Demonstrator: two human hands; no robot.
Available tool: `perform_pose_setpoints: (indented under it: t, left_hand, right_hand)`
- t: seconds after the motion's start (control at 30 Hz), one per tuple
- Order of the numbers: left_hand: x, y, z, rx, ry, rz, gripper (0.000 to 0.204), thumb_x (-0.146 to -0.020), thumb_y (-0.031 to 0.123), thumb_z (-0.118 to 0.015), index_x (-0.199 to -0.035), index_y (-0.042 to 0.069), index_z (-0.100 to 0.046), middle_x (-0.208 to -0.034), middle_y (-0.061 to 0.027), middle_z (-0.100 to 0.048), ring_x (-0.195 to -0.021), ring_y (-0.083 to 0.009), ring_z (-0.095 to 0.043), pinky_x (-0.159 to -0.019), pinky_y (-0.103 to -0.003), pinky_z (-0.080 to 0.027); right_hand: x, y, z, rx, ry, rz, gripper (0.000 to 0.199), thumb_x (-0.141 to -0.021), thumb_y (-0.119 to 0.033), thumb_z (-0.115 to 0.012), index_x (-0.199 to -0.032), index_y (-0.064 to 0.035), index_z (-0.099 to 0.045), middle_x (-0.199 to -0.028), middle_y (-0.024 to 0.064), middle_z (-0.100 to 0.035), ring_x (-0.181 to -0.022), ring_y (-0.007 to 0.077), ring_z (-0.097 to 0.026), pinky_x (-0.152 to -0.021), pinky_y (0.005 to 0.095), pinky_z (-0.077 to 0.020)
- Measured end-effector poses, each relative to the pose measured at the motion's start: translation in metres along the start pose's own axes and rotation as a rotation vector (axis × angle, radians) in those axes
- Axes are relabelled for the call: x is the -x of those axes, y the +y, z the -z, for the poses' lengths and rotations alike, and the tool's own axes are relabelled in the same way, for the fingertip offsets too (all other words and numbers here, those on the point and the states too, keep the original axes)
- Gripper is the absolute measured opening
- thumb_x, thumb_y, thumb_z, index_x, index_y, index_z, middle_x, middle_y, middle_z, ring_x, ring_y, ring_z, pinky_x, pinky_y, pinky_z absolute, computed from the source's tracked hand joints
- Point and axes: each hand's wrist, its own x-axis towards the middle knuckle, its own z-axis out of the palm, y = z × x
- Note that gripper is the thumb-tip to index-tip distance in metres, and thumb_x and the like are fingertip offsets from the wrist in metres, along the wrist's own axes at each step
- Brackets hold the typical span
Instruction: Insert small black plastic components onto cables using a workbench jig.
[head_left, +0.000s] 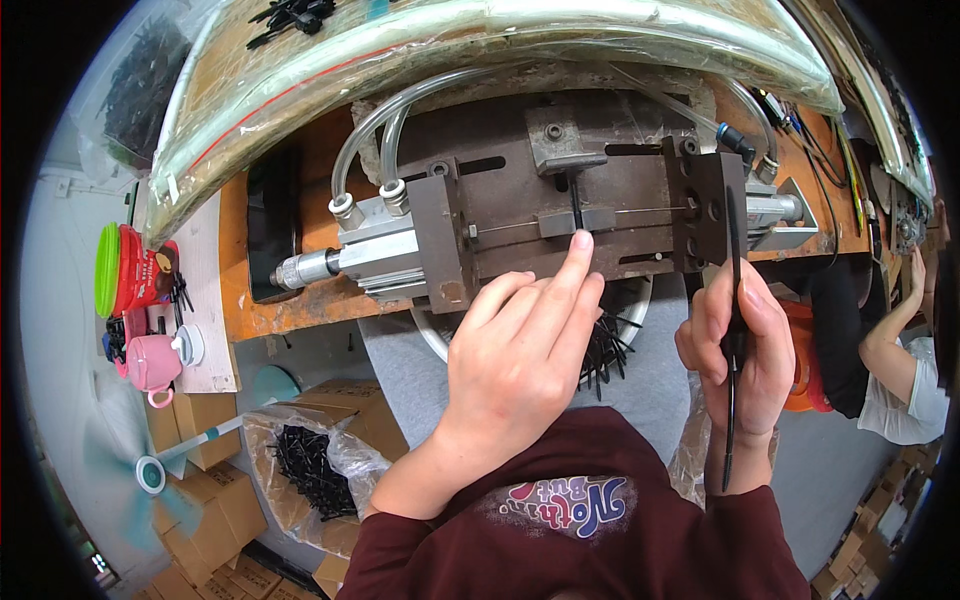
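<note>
My left hand (525, 345) reaches over the front of a dark metal fixture (515, 190), its fingers stretched out and holding nothing. Its index fingertip touches or nearly touches the near end of a thin black piece (576, 203), which lies between two small metal blocks (557, 224). Above the piece sits a bolted metal bracket (554, 146). To the right, my right hand (748, 345) is closed round a slim, long black stick (731, 420) with tapered ends, held upright beside the fixture's right plate (706, 205).
Pneumatic cylinders with clear hoses flank the fixture, the left cylinder (380, 255) and right cylinder (775, 208). A white-rimmed container of black pieces (605, 355) sits below my left hand. A bag of black parts (315, 470), a fan (150, 475) and a pink cup (155, 362) are left. Another person (905, 380) sits right.
</note>
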Motion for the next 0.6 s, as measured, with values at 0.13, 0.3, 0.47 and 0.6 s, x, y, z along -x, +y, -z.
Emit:
perform_pose_setpoints:
  t: [0.13, 0.3, 0.47, 0.6]
  left_hand:
    - [-0.009, 0.003, 0.007, -0.029, -0.036, 0.013, 0.029, -0.07, 0.009, -0.079, -0.096, 0.001, -0.072, -0.117, -0.0117, -0.069, -0.073, -0.0194, -0.066, -0.07, -0.03, -0.051]
    - [-0.007, 0.006, 0.009, -0.06, -0.073, 0.056, 0.027, -0.071, 0.009, -0.079, -0.096, 0.002, -0.072, -0.117, -0.0109, -0.069, -0.071, -0.0183, -0.066, -0.065, -0.028, -0.05]
    - [-0.008, 0.003, 0.011, 0.008, -0.049, 0.059, 0.028, -0.071, 0.012, -0.081, -0.095, 0.003, -0.072, -0.113, -0.0096, -0.071, -0.07, -0.0178, -0.066, -0.062, -0.028, -0.049]
    - [-0.002, 0.009, 0.011, 0.213, 0.078, -0.072, 0.032, -0.069, 0.016, -0.085, -0.095, 0.003, -0.072, -0.107, -0.0098, -0.071, -0.07, -0.0181, -0.067, -0.056, -0.028, -0.048]
  right_hand:
    - [0.006, -0.004, -0.001, 0.158, -0.013, -0.038, 0.036, -0.102, -0.031, -0.04, -0.09, -0.0012, -0.055, -0.051, 0.0045, -0.052, -0.041, 0.0026, -0.03, -0.043, 0.0202, -0.0217]
    - [0.008, -0.004, -0.005, 0.2, -0.001, -0.042, 0.028, -0.103, -0.026, -0.042, -0.097, -0.002, -0.055, -0.058, 0.0083, -0.064, -0.042, 0.0004, -0.036, -0.043, 0.0172, -0.0224]
    - [0.009, -0.003, -0.004, 0.278, 0.075, -0.016, 0.027, -0.104, -0.025, -0.042, -0.094, -0.0027, -0.054, -0.062, 0.0074, -0.065, -0.052, 0.0021, -0.054, -0.047, 0.0155, -0.028]
    - [0.012, 0.001, -0.012, 0.423, 0.157, 0.111, 0.024, -0.104, -0.017, -0.044, -0.089, -0.0005, -0.053, -0.075, 0.0063, -0.063, -0.062, 0.0077, -0.06, -0.057, 0.0184, -0.0408]
